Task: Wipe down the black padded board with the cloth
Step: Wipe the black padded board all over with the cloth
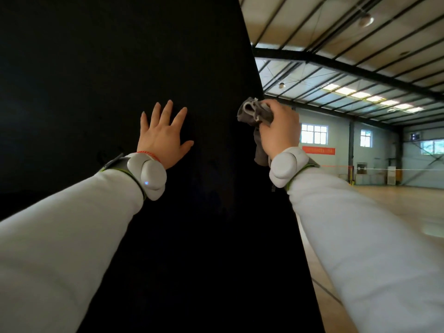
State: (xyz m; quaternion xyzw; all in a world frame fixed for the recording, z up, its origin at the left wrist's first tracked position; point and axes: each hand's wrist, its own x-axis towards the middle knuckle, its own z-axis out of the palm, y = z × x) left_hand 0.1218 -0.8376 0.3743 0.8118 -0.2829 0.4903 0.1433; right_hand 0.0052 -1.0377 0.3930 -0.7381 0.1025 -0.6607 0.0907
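The black padded board (108, 68) stands upright and fills the left and middle of the view. My left hand (163, 138) lies flat against it with the fingers spread and straight. My right hand (280, 129) grips a bunched grey cloth (254, 112) at the board's right edge. A tail of the cloth hangs down past my right wrist. Whether the cloth touches the board I cannot tell. White sleeves and white wrist devices cover both forearms.
To the right of the board opens a large hall with a pale wooden floor (396, 212). The far wall holds windows (313, 133) and a red banner (318, 150). A metal truss roof (348, 44) spans overhead.
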